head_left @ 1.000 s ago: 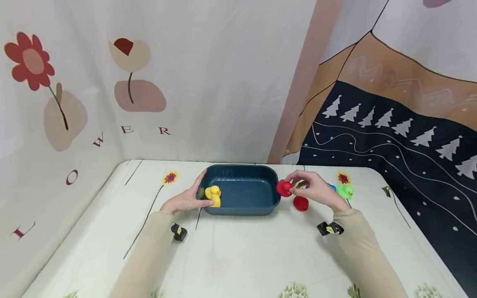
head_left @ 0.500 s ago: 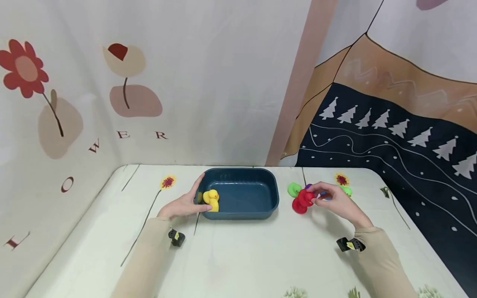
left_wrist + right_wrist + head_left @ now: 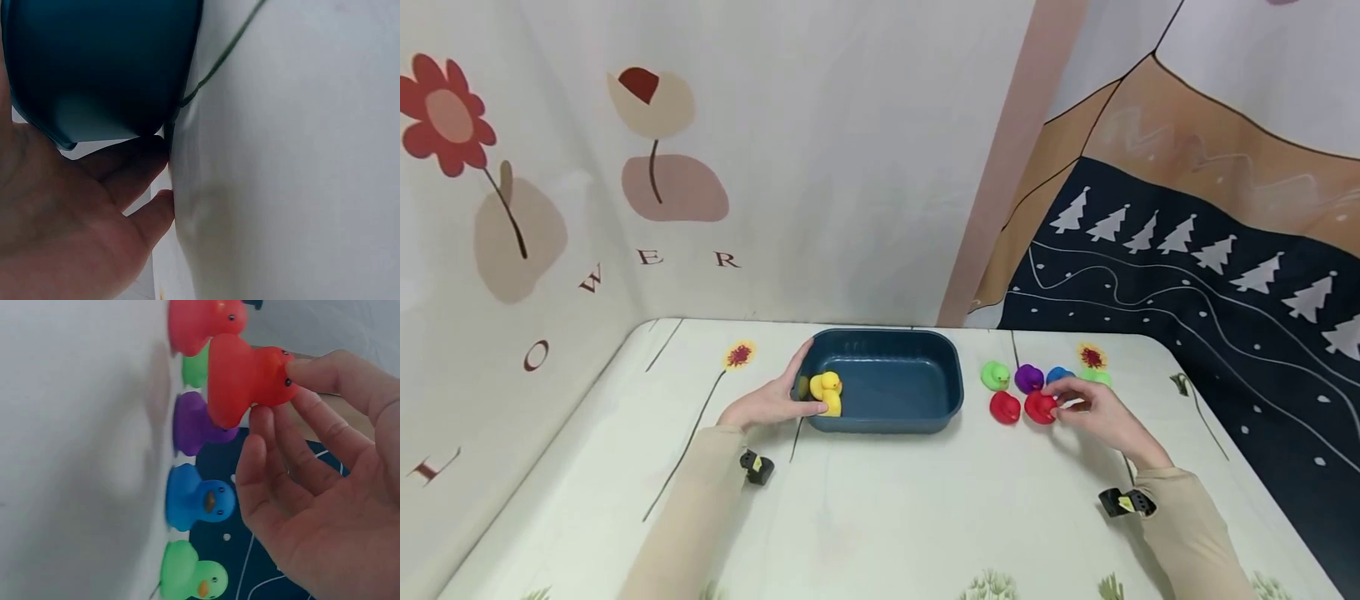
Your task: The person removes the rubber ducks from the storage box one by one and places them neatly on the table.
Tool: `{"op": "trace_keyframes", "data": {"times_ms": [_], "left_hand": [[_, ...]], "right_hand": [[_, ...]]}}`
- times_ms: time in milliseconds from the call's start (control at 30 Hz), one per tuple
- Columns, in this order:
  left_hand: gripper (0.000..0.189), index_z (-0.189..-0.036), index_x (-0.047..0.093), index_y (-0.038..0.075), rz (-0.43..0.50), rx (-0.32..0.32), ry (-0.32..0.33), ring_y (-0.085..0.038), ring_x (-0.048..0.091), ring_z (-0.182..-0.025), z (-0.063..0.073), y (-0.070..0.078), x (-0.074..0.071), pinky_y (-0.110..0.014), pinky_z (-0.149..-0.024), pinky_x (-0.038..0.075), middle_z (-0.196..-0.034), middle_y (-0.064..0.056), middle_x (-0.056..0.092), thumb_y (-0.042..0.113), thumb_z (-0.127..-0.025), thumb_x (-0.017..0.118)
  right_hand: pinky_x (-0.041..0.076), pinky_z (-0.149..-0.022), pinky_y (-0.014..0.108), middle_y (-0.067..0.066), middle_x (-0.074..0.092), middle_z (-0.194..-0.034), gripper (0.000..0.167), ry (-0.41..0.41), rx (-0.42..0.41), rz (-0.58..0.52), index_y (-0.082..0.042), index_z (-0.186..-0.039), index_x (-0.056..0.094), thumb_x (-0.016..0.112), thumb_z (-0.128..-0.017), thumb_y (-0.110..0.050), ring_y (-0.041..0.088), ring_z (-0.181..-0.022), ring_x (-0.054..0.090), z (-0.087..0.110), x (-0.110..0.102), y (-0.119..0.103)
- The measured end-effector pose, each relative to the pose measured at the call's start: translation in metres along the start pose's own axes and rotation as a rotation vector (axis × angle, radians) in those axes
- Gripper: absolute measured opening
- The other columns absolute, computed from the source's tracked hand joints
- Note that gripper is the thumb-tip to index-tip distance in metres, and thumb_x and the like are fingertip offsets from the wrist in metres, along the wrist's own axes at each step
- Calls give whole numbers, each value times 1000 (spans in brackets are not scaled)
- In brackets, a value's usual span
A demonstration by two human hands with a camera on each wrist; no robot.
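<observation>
In the head view my left hand [image 3: 772, 402] grips the left end of a dark blue rectangular basin [image 3: 951, 421], its thumb at the near-left rim. Two yellow rubber ducks [image 3: 827, 385] are inside, against the basin's left end. Over to the right, my right hand [image 3: 1097, 414] pinches a red rubber duck [image 3: 226, 381] by its head, thumb against fingers. Another red duck [image 3: 1004, 407] sits just left of the held one. The left wrist view shows the basin's outer wall [image 3: 100, 75] beside my fingers.
Behind the red ducks stands a row: a green duck [image 3: 996, 376], a purple duck [image 3: 1029, 379], a blue duck [image 3: 197, 499] and a second green duck [image 3: 187, 575]. A printed white cloth covers the table [image 3: 880, 517]. Curtains hang at its back edge.
My right hand has carried the red duck rightward from the basin's right rim, past the other red duck, and lowered it beside that one. My left hand stays on the basin.
</observation>
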State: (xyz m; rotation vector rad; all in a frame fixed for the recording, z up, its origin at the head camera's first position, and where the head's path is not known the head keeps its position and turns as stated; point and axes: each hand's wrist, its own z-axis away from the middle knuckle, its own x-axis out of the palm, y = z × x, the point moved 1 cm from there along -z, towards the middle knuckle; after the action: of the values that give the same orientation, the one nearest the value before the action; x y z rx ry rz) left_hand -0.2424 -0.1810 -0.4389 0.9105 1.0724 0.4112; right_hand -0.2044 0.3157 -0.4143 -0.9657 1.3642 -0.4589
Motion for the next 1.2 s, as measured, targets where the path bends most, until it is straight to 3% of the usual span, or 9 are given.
{"op": "trace_keyframes", "data": {"times_ms": [400,567,833,1200], "left_hand": [[111,-154,-13,29,36,18,0,-55,26,-132,3,2,-2,-69,-101,25,-159,-19,-2,35,-84,74],[111,-154,-13,31,13,14,-1,-54,30,-131,3,2,-2,-68,-101,27,-159,-20,1,39,-84,73],[111,-153,-15,31,-3,19,-11,-54,26,-133,0,2,-1,-68,-102,26,-160,-19,-4,43,-85,72],[111,-153,-15,30,2,10,-5,-52,24,-134,0,0,-1,-68,-103,25,-160,-18,-3,43,-85,72]], "right_hand": [[50,-77,29,16,63,-109,28,-26,99,-12,5,-115,64,64,-87,2,27,-94,57,-2,5,8],[51,-78,32,18,61,-111,28,-27,135,-12,6,-115,63,64,-87,2,30,-95,57,-3,6,9],[51,-77,29,18,61,-109,26,-4,143,-6,6,-112,62,65,-87,2,31,-95,58,0,7,9],[50,-80,36,19,60,-114,29,-33,163,15,5,-116,62,65,-89,-5,32,-100,57,-1,3,-1]]}}
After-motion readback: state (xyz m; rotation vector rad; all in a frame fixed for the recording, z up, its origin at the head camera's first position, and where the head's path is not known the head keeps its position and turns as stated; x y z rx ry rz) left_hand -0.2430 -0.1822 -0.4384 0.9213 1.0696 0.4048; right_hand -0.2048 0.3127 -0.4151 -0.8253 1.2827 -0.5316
